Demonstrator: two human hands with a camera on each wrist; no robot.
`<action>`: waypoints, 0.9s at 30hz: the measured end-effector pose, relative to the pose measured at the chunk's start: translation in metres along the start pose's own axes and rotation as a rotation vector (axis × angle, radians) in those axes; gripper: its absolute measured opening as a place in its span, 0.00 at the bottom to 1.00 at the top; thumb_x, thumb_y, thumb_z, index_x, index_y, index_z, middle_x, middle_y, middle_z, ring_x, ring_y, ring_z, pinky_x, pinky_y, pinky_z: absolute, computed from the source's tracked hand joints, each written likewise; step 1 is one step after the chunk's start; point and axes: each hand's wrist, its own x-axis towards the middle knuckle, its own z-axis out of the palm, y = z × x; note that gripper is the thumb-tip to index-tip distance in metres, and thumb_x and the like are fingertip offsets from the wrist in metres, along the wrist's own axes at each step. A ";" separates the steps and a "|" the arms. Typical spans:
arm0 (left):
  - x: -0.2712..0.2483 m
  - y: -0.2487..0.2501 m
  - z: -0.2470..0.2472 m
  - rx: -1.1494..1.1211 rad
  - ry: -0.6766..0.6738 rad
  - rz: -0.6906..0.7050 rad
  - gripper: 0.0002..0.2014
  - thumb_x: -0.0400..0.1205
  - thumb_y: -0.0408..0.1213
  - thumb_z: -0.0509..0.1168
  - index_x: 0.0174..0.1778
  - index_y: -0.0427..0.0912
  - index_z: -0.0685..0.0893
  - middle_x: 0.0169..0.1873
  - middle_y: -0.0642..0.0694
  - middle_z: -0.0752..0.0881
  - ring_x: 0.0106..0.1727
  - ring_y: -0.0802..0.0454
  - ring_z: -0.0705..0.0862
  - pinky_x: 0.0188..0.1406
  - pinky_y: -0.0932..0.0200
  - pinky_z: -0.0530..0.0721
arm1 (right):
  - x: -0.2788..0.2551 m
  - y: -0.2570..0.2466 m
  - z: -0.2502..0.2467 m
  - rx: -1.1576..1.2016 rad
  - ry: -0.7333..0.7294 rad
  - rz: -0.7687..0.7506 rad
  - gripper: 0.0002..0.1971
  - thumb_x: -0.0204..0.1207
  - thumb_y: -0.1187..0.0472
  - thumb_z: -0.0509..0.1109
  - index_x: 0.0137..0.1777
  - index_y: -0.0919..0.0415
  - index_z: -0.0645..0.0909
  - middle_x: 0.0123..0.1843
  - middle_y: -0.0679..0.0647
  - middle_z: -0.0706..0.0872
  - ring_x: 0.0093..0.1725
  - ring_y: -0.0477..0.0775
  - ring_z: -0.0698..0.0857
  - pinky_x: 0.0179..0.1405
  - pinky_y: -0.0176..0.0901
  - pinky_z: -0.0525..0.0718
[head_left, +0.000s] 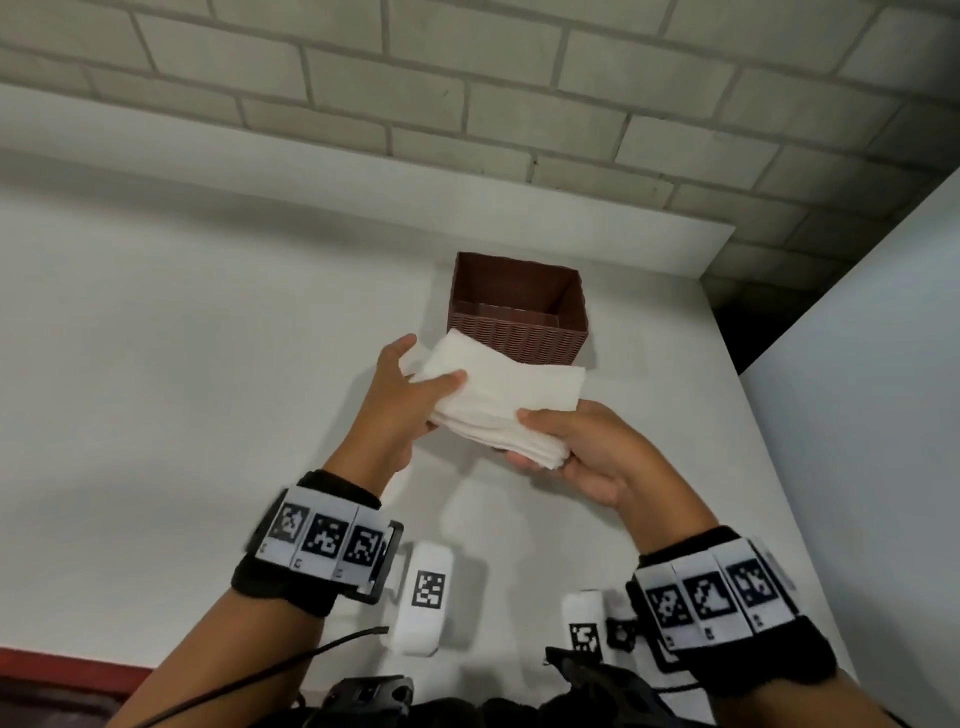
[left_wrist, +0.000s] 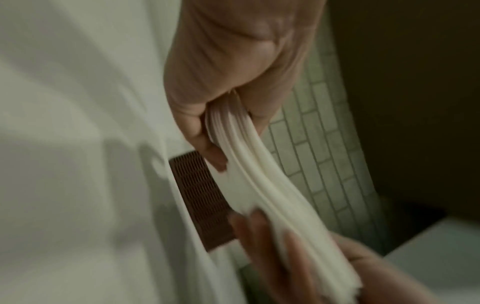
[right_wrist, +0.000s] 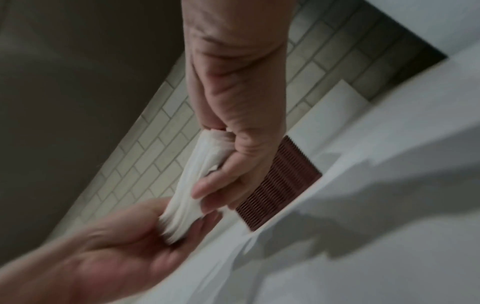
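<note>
The stack of napkins (head_left: 501, 400), white and folded, hangs at the centre of the head view, held by both hands above the white surface (head_left: 208, 364). The brown woven basket (head_left: 519, 340) stands on that surface directly above the stack in the frame. Its front wall is just behind the stack's upper edge and its mouth faces up. The basket therefore lies straight ahead of the fingers, and both hands are about equally near it. The left hand (head_left: 397, 410) reaches slightly further up the frame.

The stack's long axis runs from left to lower right, roughly along the basket's front wall. The left hand grips the left end, with the thumb pressed on top and the fingers curled underneath. The right hand (head_left: 589, 454) pinches the lower right corner, thumb above and fingers below, palm turned inward. Both wrist views are blurred but show the layers clamped at each end.

By my reading, the stack needs to rise, pass forward over the rim, then drop into the basket.
</note>
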 end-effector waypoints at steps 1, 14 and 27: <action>0.001 0.001 -0.001 0.075 -0.017 0.027 0.36 0.76 0.33 0.71 0.76 0.53 0.62 0.57 0.45 0.79 0.50 0.51 0.83 0.42 0.57 0.84 | 0.002 -0.006 -0.004 -0.038 0.016 -0.005 0.19 0.77 0.75 0.65 0.68 0.72 0.74 0.58 0.65 0.85 0.50 0.63 0.86 0.26 0.40 0.90; 0.063 0.070 0.037 0.402 -0.064 0.385 0.16 0.79 0.27 0.64 0.63 0.40 0.82 0.63 0.37 0.82 0.59 0.46 0.82 0.56 0.62 0.79 | 0.067 -0.099 -0.008 -0.325 0.287 -0.248 0.15 0.79 0.66 0.67 0.65 0.61 0.77 0.47 0.55 0.85 0.41 0.52 0.84 0.33 0.44 0.87; 0.034 0.037 0.010 0.713 -0.018 0.534 0.14 0.82 0.33 0.62 0.62 0.45 0.83 0.66 0.48 0.80 0.69 0.54 0.76 0.64 0.69 0.69 | 0.113 -0.100 0.004 -0.464 0.375 -0.134 0.12 0.82 0.71 0.57 0.62 0.67 0.76 0.42 0.58 0.80 0.50 0.61 0.85 0.48 0.49 0.88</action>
